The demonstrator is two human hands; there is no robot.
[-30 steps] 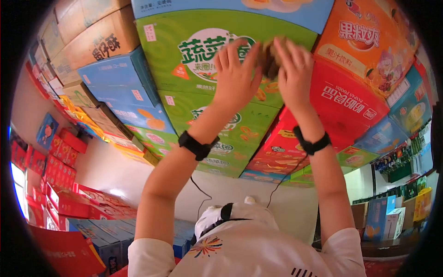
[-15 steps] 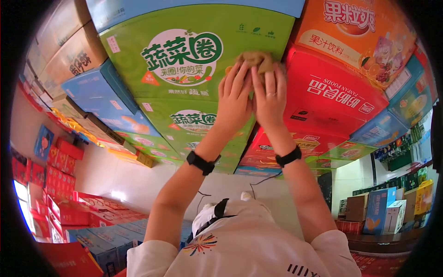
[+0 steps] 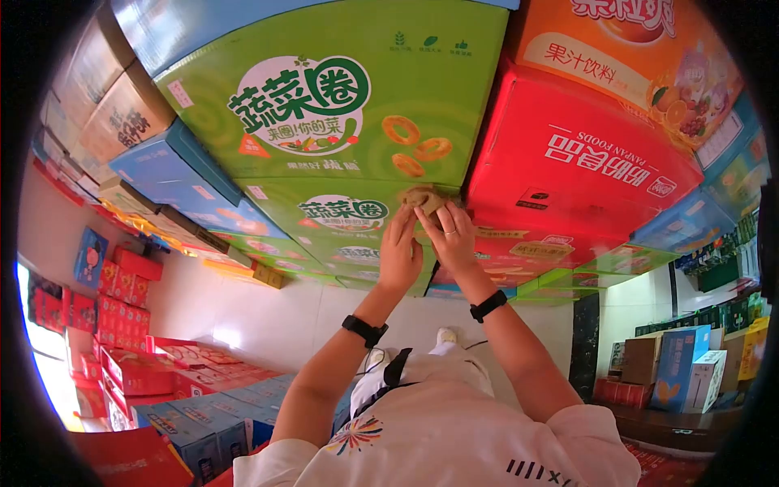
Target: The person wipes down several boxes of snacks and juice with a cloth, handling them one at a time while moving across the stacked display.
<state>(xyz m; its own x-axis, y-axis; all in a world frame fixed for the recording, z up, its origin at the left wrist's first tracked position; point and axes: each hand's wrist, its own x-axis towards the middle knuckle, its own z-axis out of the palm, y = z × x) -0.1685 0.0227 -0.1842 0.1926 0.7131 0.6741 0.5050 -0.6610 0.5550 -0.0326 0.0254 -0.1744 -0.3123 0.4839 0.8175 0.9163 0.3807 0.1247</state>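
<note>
A crumpled brown cloth (image 3: 423,199) lies against the right side of a lower green carton (image 3: 280,203), below the large green carton (image 3: 454,97) with the ring-snack picture. My left hand (image 3: 401,253) reaches up from below, its fingertips gripping the cloth's left and lower part. Beside it, my right hand (image 3: 454,237), with a ring on one finger, has its fingers bent over the cloth's right part. Both hands nearly touch each other, and each wrist wears a black band. Part of the cloth is hidden behind the fingers.
A red carton (image 3: 584,154) adjoins the green stack on the right, with an orange drink carton (image 3: 633,65) above it. Blue cartons (image 3: 174,162) stand to the left. Red boxes (image 3: 122,325) and blue-grey boxes (image 3: 211,422) are stacked behind, left, over the pale floor (image 3: 268,321).
Both hands and the cloth have moved down from the large green carton's right side to the carton below. The ring-snack picture they covered now shows.
</note>
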